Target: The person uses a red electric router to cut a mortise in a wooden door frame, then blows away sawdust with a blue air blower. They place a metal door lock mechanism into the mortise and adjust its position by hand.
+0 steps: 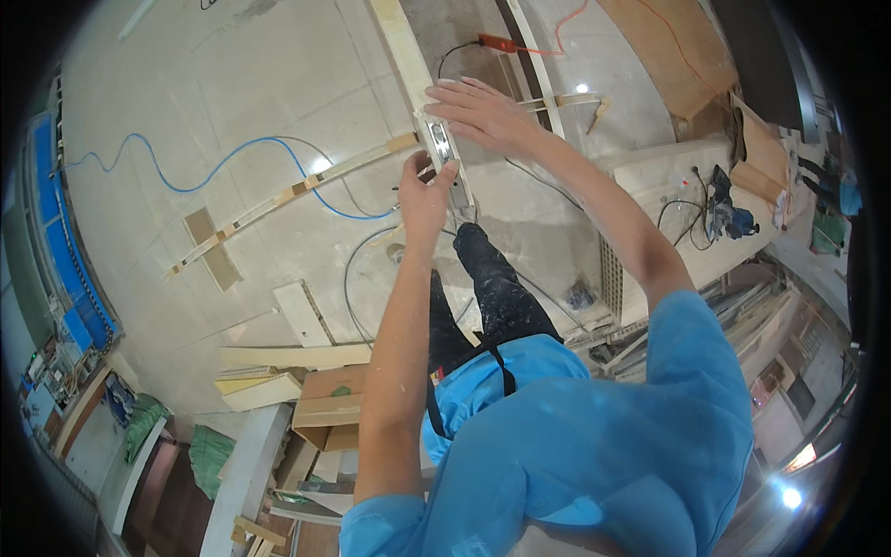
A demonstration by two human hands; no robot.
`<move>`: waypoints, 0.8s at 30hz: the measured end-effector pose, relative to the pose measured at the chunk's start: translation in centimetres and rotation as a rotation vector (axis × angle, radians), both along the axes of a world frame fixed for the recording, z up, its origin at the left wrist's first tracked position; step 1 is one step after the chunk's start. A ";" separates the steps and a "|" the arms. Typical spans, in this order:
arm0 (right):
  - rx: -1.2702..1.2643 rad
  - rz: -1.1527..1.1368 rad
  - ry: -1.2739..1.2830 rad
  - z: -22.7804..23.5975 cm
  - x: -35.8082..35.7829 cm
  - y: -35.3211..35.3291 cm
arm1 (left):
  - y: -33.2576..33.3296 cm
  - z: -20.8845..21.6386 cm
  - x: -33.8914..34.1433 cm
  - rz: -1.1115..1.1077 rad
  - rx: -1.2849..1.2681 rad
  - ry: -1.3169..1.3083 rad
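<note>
A long, narrow cream board [401,48] runs from the top of the view down toward my feet. A shiny silver metal fitting [440,142] lies along its narrow face, between my hands. My left hand [425,200] is closed, with thumb and curled fingers at the near end of the fitting. Just beyond it, my right hand [483,116] lies across the board with its fingers stretched out flat. Its fingertips reach the board's left edge, and nothing shows in that hand. What lies beneath the right palm is hidden.
A thin wooden strip [297,188] crosses the floor at left, near a blue hose [172,188]. An orange power strip [498,43] lies beyond my right hand. A blue power tool [735,221] rests on boards at right. A cardboard box [327,408] stands near my left arm.
</note>
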State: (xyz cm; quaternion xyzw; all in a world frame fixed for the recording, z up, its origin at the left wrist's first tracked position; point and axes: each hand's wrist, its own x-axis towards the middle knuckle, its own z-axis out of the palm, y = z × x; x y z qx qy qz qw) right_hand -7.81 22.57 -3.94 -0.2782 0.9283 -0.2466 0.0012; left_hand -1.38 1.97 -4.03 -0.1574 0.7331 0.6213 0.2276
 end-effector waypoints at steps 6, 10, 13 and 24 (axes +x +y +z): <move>0.110 -0.073 0.064 1.1 1.7 -3.0 | 0.0 0.1 0.0 -0.019 -0.040 -0.002; 0.128 -0.231 0.003 1.2 4.0 -3.3 | 0.0 0.2 -0.2 -0.023 -0.039 0.012; 0.081 -0.298 -0.014 0.9 5.0 -2.6 | -0.1 0.2 -0.2 -0.032 -0.032 0.002; -0.091 -0.258 -0.020 -0.5 1.1 -1.4 | -0.1 0.4 0.0 -0.014 -0.013 -0.006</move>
